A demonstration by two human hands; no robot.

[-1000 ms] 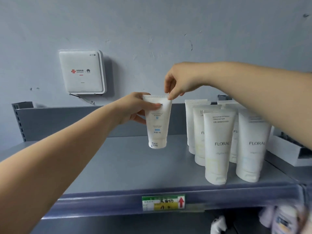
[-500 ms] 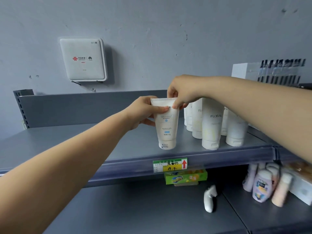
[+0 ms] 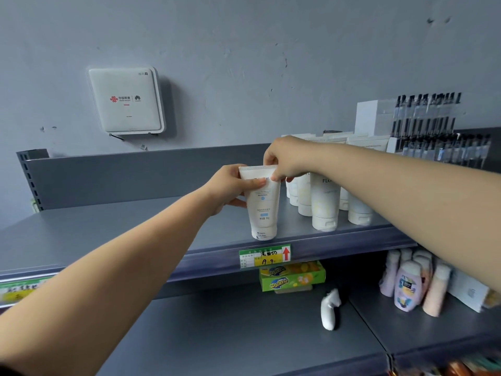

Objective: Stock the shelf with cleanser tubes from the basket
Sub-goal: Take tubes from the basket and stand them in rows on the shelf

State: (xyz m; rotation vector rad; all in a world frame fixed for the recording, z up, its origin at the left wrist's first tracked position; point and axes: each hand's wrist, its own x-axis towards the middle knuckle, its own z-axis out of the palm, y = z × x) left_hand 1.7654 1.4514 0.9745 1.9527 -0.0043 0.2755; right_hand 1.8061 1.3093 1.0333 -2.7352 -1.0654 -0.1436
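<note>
- Since the earlier frame, both hands have brought the cleanser tube [image 3: 263, 202] forward to the shelf [image 3: 135, 226] front edge.
- Left hand [image 3: 230, 185] grips its side; right hand [image 3: 284, 161] pinches its crimped top.
- Several tubes [image 3: 324, 202] already stand alongside; the basket is out of view.

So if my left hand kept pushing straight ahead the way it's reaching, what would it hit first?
Probably the shelf's grey back panel. Your left hand already grips the cleanser tube, and nothing else shows behind it, though depth is unclear.
</note>
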